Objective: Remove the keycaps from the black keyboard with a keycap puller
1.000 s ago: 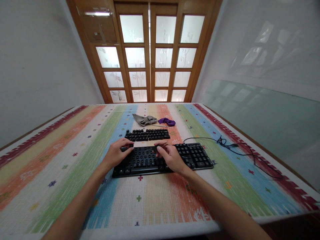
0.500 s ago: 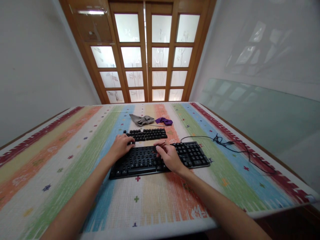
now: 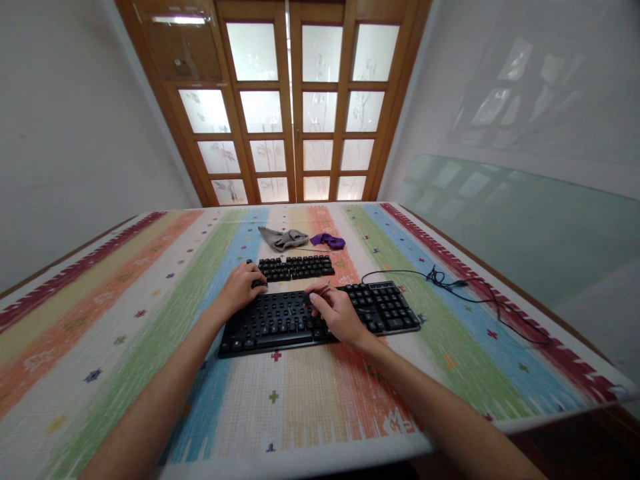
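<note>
A black keyboard [image 3: 280,339] lies on the cloth, many of its key positions on the left and middle bared of caps. Behind it, loose black keycaps [image 3: 310,267] stand in rows. My left hand [image 3: 241,290] is at the left end of these rows, thumb and fingers curled around a small dark piece that looks like a keycap. Over the middle of the keyboard, my right hand [image 3: 337,313] is closed in a pinch on a thin tool [image 3: 325,287], mostly hidden by the fingers. The tool's kind does not show.
Behind the keycaps lie a grey cloth [image 3: 284,238] and a purple cloth [image 3: 328,241], with a thin rod [image 3: 315,250] in front. The keyboard's black cable [image 3: 450,283] runs loosely to the right. A striped tablecloth [image 3: 125,387] covers the table.
My left hand has shifted slightly left, its fingers still curled by the keycap rows. My right hand stays almost in place over the keyboard. The camera view has moved slightly.
</note>
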`<state>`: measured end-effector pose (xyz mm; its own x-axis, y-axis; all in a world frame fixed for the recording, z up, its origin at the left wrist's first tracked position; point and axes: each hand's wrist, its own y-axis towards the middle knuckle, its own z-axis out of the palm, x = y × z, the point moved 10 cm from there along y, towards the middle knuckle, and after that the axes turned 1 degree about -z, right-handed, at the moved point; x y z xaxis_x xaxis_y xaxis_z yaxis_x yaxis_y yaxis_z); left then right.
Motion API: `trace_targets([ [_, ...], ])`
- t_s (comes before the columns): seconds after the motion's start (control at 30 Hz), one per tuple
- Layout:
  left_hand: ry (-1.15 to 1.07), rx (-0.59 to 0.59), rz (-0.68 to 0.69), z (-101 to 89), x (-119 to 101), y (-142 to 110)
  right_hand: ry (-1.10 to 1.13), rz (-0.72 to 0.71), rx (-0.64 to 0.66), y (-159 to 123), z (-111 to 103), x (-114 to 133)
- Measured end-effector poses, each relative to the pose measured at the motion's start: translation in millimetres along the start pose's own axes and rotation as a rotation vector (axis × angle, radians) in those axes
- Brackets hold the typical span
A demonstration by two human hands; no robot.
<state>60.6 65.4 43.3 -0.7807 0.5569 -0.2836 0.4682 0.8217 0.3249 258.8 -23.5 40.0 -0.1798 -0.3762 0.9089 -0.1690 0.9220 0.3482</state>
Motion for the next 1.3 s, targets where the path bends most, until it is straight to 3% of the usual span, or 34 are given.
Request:
trace_targets([
  [0.9, 0.035, -0.071, -0.012, -7.9, 17, -8, -0.008, -0.003, 0.035, -2, 4, 3],
  [1.3, 0.096, -0.035, -0.008, -0.7, 19, -8, -0.016, -0.018, 0.047, -1, 6, 1],
])
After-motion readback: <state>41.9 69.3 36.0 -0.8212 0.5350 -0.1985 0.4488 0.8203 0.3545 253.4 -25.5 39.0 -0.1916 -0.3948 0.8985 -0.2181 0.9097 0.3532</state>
